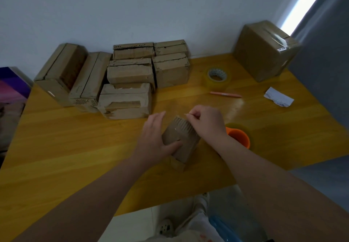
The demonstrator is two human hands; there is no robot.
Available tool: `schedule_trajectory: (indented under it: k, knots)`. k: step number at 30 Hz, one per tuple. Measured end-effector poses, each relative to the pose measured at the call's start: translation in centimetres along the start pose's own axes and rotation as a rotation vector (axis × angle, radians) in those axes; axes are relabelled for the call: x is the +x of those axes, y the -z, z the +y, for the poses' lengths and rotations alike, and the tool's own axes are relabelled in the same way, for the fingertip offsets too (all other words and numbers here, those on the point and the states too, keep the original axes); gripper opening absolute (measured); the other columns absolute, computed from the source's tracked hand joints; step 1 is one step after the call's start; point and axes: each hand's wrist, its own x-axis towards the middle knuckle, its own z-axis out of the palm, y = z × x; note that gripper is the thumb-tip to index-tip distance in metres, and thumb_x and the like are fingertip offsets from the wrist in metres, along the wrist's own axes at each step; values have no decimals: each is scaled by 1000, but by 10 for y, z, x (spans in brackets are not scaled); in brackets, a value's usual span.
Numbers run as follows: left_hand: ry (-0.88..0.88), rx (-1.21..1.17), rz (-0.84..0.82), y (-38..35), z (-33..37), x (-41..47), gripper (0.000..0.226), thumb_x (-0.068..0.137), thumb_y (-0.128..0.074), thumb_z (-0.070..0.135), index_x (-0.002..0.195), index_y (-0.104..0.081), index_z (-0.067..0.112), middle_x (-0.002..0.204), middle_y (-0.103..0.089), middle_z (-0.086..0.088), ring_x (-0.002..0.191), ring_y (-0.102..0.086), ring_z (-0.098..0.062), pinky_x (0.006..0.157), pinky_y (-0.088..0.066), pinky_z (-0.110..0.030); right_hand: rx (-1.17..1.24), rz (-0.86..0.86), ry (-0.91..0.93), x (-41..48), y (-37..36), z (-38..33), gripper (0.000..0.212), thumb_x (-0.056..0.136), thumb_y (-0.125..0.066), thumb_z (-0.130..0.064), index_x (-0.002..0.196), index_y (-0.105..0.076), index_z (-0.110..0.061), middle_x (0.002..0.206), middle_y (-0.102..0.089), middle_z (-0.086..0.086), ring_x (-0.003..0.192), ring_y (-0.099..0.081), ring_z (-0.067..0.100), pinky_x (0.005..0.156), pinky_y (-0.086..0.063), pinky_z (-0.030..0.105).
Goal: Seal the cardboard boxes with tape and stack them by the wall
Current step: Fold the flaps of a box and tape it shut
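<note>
Right hand (205, 122) is pinched together, thumb and forefinger on a thin shiny tape strip (186, 114) right at the top edge of the small box (181, 139). It's too fine to be sure, but the end of a piece of tape is my guess. Left hand (156, 136) is clamped on that box, with the thumb pressed on the near face and the fingers running up its left side. The box stands on end in the middle of the table (75, 147), well apart from the wall (151, 14).

So I'd call this the sealing step, mid-strip: tape tacked at the top, not yet smoothed down. The next move needs the left hand to stop the box tipping while the right draws the strip over the seam and rubs it flat. After that, the box goes to the wall.

Just beside the right wrist sits the orange tape roll (238, 137). Further back are a clear tape roll (217, 77), a pen (225, 94) and a scrap of paper (278, 98).

Count:
- Two tape rolls, one pen, one paper scrap.
- Nine boxes in all: the one in hand, the seven huddled boxes (130, 75) at the wall on the left, and one big box (264, 50) far right with shiny tape across its top.

The seven look rough-edged, and I can't tell if they're taped.
</note>
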Motion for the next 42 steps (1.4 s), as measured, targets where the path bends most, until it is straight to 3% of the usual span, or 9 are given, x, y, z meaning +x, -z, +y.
schedule_trajectory:
  k: [3, 7, 12, 18, 26, 30, 33, 38, 42]
  knots:
    - [34, -60, -245, 6, 0, 11, 97, 82, -68, 48, 154, -8, 23, 157, -15, 3, 140, -25, -19, 112, -31, -41, 37, -3, -32, 1, 3, -1, 13, 93, -60, -27, 82, -66, -23, 80, -61, -7, 78, -54, 9, 68, -39, 25]
    - [-22, 15, -362, 5, -6, 21, 94, 86, -61, 50, 154, -1, 28, 159, -13, 4, 142, -22, -18, 113, -27, -37, 56, -24, -77, 1, 5, -1, 14, 92, -61, -27, 78, -63, -26, 78, -60, -9, 77, -54, 8, 66, -36, 24]
    - [-167, 262, -326, 2, -6, 19, 84, 90, -43, 58, 152, 6, 31, 160, -12, 4, 141, -22, -19, 111, -31, -43, 101, -47, -144, 4, 8, 2, 14, 91, -62, -29, 78, -63, -26, 80, -58, -10, 79, -52, 8, 69, -37, 24]
    - [-195, 429, -351, 2, 4, 17, 72, 96, -29, 56, 151, 10, 33, 161, 8, 4, 148, -1, -17, 118, -16, -39, 138, -43, -197, 3, 8, 5, 13, 92, -61, -28, 91, -71, -20, 85, -60, -8, 82, -53, 10, 69, -38, 25]
    - [-197, 489, -382, 5, 10, 19, 67, 97, -29, 55, 149, 10, 40, 159, 19, 4, 147, 11, -19, 116, -16, -43, 279, -69, -345, 2, 6, 7, 8, 89, -63, -27, 86, -67, -22, 88, -64, -4, 85, -57, 14, 78, -50, 33]
    - [-258, 533, -371, 5, 7, 17, 75, 79, 1, 66, 149, 9, 41, 155, 24, 11, 145, 19, -19, 117, -10, -44, 411, -108, -429, 2, 6, 9, 7, 86, -64, -24, 85, -70, -20, 89, -66, -1, 88, -60, 17, 80, -53, 37]
    - [-329, 535, -366, 4, 9, 12, 72, 82, 9, 67, 148, 8, 38, 150, 21, 19, 139, 26, -10, 118, 0, -40, 562, -152, -513, 3, 8, 12, 9, 84, -65, -18, 75, -64, -19, 83, -64, 3, 82, -59, 21, 72, -48, 33]
    - [-345, 519, -311, 0, 5, 4, 78, 86, 9, 64, 152, -17, 29, 158, -10, 12, 147, -4, -11, 115, 1, -34, 839, -377, -575, -1, 23, 13, 19, 91, -65, -21, 106, -63, -10, 86, -63, 3, 74, -58, 13, 62, -45, 26]
    - [-427, 507, -149, -6, -4, 3, 66, 101, -6, 48, 134, -55, 18, 137, -55, 1, 125, -53, -23, 104, -31, -44, 874, -509, -423, -8, 29, 30, 42, 93, -51, -53, 115, -65, -20, 119, -65, -1, 109, -58, 18, 95, -45, 35]
